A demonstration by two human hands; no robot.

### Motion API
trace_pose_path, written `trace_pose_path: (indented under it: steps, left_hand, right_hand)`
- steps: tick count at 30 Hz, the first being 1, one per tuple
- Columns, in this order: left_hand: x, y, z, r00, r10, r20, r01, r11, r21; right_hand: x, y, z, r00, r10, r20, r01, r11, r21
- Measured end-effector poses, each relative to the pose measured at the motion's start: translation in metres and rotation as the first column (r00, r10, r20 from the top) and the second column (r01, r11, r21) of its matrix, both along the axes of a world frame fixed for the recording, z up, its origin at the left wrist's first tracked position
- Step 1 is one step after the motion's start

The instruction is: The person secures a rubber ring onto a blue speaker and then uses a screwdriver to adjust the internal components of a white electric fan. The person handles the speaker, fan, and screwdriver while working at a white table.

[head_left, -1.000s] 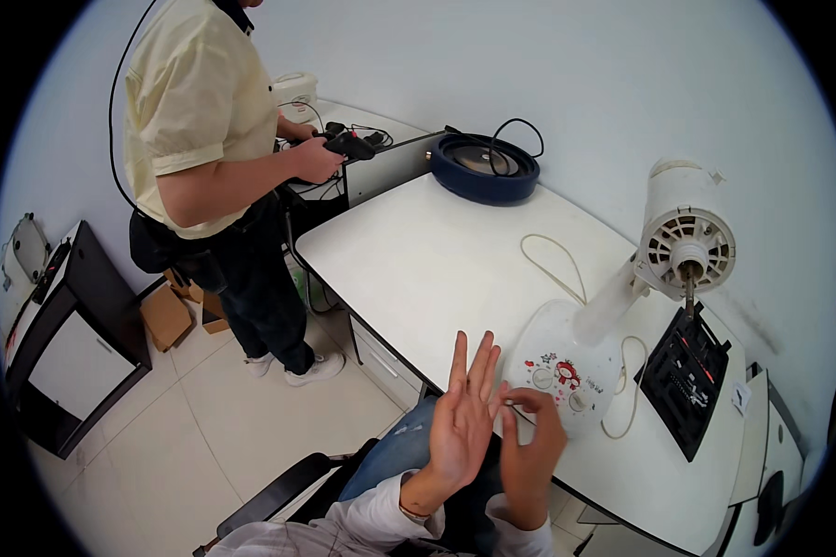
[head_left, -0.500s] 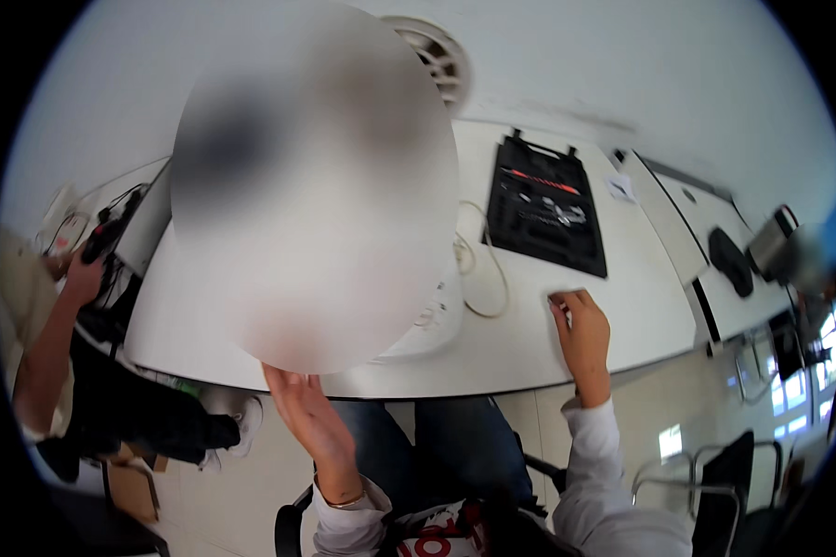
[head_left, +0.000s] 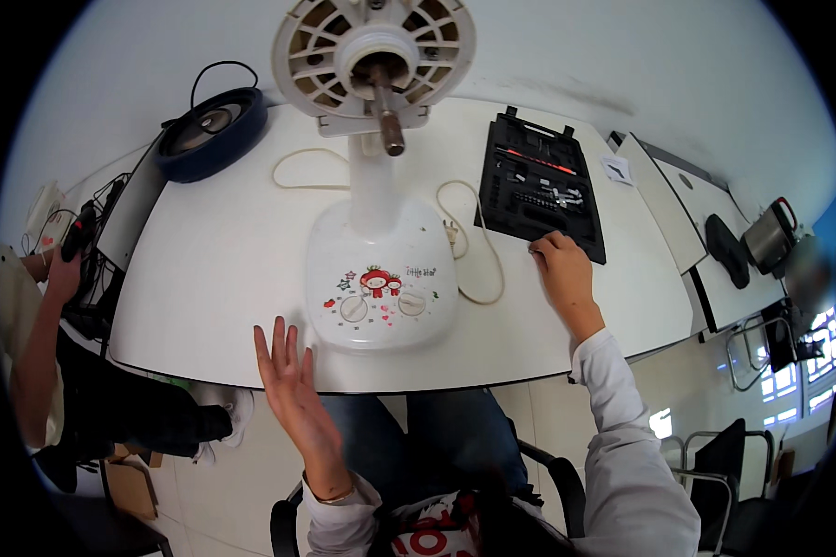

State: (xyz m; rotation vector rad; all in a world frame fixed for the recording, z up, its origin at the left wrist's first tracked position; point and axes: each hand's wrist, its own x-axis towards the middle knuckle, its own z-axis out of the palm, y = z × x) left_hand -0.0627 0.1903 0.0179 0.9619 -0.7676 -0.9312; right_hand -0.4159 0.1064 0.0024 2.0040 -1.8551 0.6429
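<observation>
My left hand [head_left: 290, 395] is open, palm up with fingers spread, at the table's front edge beside the white fan base [head_left: 381, 330], which has knobs and red cartoon pictures. Above it is the bare fan motor [head_left: 327, 58] with a metal shaft [head_left: 385, 121]. My right hand [head_left: 565, 278] is closed in a pinch near the lower edge of an open black tool case [head_left: 541, 167]. What it holds, if anything, is too small to make out. A pale power cord [head_left: 492, 265] loops between base and case.
A dark blue round part [head_left: 209, 153] with a cable sits back left on the white table [head_left: 195, 278]. A co-worker's arm and hand [head_left: 60, 278] hold a black object at the left. A small white paper [head_left: 617, 172], a neighbouring desk and chairs [head_left: 726, 459] are at right.
The view has turned toward the fan and tool case. My hands have moved apart, the right one reaching farther forward toward the case. The blurred white shape filling the middle earlier has gone.
</observation>
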Motion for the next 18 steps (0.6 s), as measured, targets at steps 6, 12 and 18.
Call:
trace_pose_path:
  steps: [6, 12, 18]
  left_hand:
    - [0.003, -0.006, -0.002, 1.000, -0.028, -0.005, 0.028, 1.000, -0.012]
    - [0.009, -0.005, -0.016, 0.999, -0.016, -0.035, 0.014, 0.999, -0.036]
    - [0.004, 0.003, -0.006, 0.999, -0.047, 0.015, 0.048, 0.997, -0.066]
  right_hand:
    - [0.009, -0.019, 0.001, 1.000, 0.000, 0.002, 0.000, 1.000, -0.003]
    - [0.019, -0.018, 0.001, 0.990, 0.125, -0.071, -0.129, 0.990, -0.058]
    - [0.019, 0.013, 0.010, 0.998, 0.010, 0.069, -0.015, 0.998, 0.062]
